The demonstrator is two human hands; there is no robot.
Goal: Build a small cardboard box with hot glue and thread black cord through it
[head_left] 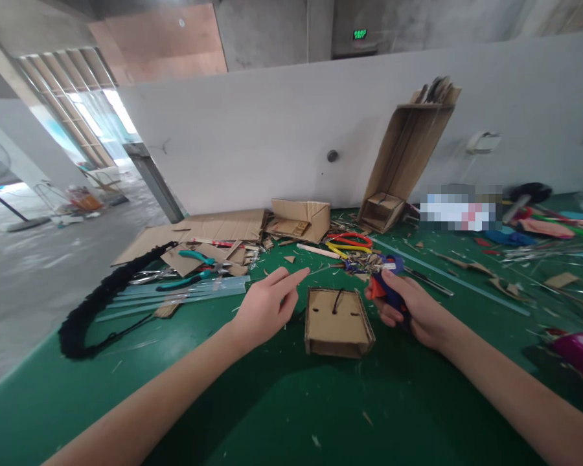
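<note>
My right hand [412, 307] is wrapped round the handle of a blue glue gun [393, 285] with an orange trigger, its nozzle end pointing left. My left hand [267, 304] has its index finger stretched towards the nozzle, the other fingers partly curled; I see nothing held in it. A thin pale strand seems to run between that fingertip and the nozzle. Between and below my hands sits a small cardboard box [339, 323], with holes in its top and a black cord coming out of the middle one.
On the green table [272, 414] lie teal-handled pliers [189, 278], clear glue sticks [175, 294], a fuzzy black strip [97, 298] and cardboard sheets [218, 230]. A tall cardboard piece [408, 155] leans on the white wall. A shiny purple object [580, 356] stands at right.
</note>
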